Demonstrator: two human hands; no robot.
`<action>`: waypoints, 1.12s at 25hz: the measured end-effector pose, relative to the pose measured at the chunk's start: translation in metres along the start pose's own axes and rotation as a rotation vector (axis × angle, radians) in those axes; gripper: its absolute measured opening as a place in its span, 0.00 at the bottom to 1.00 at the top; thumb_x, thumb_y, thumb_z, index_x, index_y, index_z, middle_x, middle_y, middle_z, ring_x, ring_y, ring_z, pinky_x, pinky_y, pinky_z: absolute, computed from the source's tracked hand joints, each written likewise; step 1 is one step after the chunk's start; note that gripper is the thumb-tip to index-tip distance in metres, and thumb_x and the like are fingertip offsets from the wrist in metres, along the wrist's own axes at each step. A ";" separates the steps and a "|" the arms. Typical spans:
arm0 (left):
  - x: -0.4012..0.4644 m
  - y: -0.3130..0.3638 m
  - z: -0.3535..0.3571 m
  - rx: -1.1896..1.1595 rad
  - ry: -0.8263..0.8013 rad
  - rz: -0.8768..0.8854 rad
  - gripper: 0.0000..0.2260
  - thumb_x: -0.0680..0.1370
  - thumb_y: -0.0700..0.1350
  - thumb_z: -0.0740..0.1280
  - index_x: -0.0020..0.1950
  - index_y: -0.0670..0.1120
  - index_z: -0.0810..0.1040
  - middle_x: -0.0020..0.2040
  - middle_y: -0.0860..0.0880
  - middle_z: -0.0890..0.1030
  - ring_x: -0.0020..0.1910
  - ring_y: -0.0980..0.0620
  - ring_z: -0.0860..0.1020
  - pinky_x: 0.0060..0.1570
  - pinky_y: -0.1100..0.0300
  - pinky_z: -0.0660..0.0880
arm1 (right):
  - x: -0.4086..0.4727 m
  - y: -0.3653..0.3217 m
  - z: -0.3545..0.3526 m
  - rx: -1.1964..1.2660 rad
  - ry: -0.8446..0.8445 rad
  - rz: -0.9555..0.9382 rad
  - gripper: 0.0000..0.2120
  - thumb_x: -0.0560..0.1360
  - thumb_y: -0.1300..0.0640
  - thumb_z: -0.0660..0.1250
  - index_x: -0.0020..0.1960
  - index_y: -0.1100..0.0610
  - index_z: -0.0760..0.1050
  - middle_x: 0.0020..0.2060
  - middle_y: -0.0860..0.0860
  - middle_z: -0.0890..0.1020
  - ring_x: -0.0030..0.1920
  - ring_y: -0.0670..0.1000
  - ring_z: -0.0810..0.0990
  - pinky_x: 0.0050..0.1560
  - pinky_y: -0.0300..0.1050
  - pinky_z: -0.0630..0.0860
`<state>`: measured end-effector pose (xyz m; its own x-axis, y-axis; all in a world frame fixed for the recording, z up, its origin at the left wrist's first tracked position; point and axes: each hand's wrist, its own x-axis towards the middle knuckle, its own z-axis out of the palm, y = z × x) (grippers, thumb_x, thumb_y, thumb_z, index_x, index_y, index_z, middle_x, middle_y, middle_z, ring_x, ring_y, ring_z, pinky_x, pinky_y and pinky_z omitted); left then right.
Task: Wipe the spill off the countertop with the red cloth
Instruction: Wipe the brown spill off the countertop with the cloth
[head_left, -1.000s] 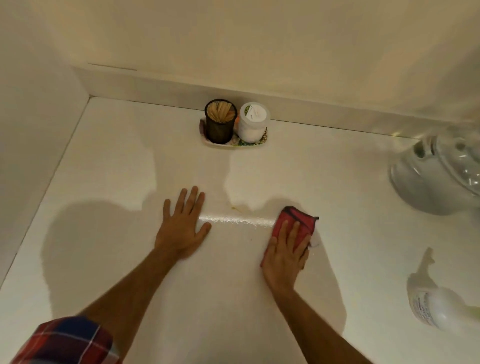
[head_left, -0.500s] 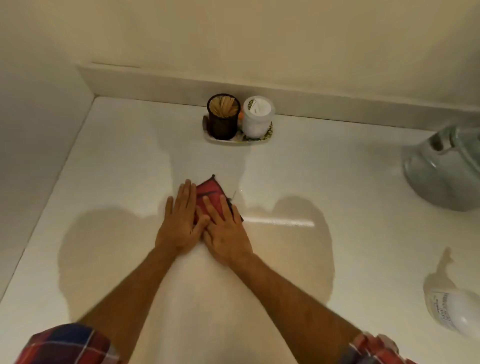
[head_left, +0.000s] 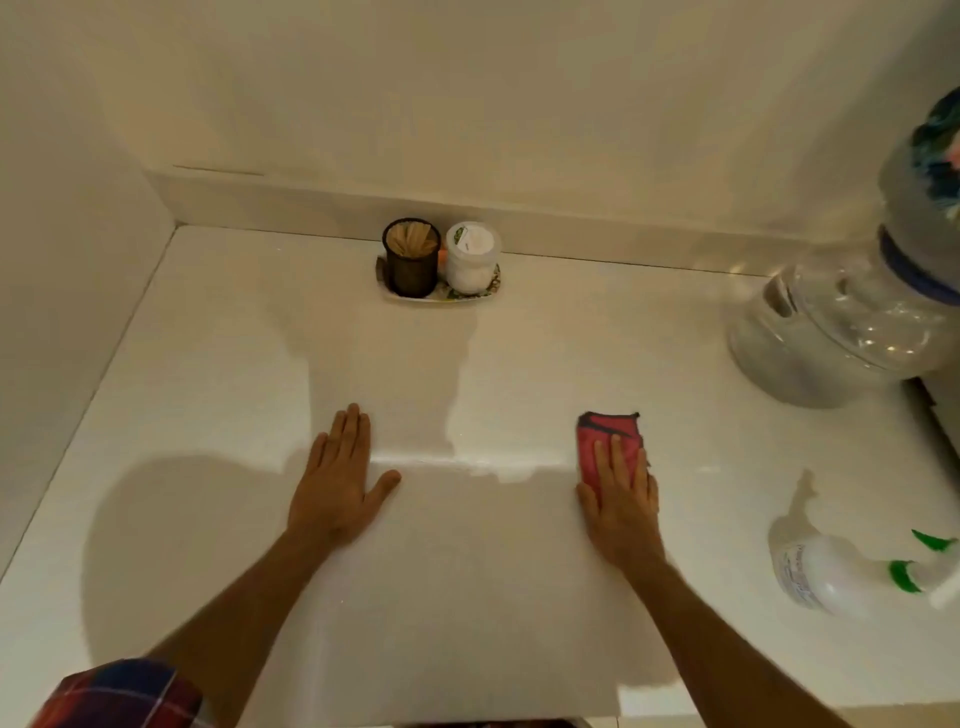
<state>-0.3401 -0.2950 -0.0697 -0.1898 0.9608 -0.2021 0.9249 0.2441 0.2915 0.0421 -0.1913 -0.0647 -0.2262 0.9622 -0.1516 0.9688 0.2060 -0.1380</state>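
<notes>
The folded red cloth (head_left: 608, 439) lies flat on the white countertop (head_left: 218, 364), right of centre. My right hand (head_left: 621, 499) presses down on its near half with flat fingers, so only the far part of the cloth shows. My left hand (head_left: 340, 483) rests palm down on the bare counter to the left, fingers together and thumb out, holding nothing. Between the two hands runs a thin wet, shiny streak (head_left: 467, 462); no coloured spill is plain to see there.
At the back wall a small tray (head_left: 441, 297) holds a dark cup of wooden sticks (head_left: 411, 257) and a white jar (head_left: 471, 258). A large clear water jug (head_left: 831, 332) stands at the right. A white spray bottle with green trigger (head_left: 831, 574) lies near right.
My right hand has swept the red cloth from beside my left hand back to the right, leaving a wet streak. My left hand has stayed put.
</notes>
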 end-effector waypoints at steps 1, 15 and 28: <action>0.001 0.002 -0.001 -0.004 0.000 0.000 0.41 0.77 0.70 0.42 0.81 0.44 0.40 0.83 0.47 0.39 0.81 0.50 0.39 0.79 0.47 0.46 | 0.013 0.003 -0.002 -0.009 0.006 0.036 0.33 0.78 0.41 0.50 0.80 0.54 0.56 0.78 0.59 0.61 0.77 0.69 0.58 0.70 0.69 0.64; 0.006 -0.005 0.003 -0.142 0.093 -0.017 0.39 0.78 0.66 0.47 0.81 0.44 0.38 0.82 0.47 0.38 0.81 0.53 0.37 0.79 0.55 0.41 | 0.125 -0.251 0.033 0.049 0.021 -0.583 0.28 0.81 0.44 0.51 0.78 0.53 0.61 0.78 0.56 0.63 0.78 0.67 0.56 0.73 0.67 0.59; 0.003 0.002 -0.001 0.030 0.000 -0.012 0.40 0.78 0.69 0.45 0.81 0.45 0.41 0.83 0.46 0.40 0.82 0.48 0.40 0.79 0.46 0.46 | -0.009 -0.045 0.012 -0.047 -0.020 -0.577 0.31 0.81 0.42 0.54 0.81 0.47 0.51 0.81 0.50 0.54 0.81 0.59 0.47 0.74 0.63 0.58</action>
<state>-0.3392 -0.2917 -0.0687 -0.2006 0.9579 -0.2052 0.9322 0.2511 0.2608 -0.0009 -0.2112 -0.0685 -0.7209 0.6881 -0.0828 0.6911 0.7047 -0.1605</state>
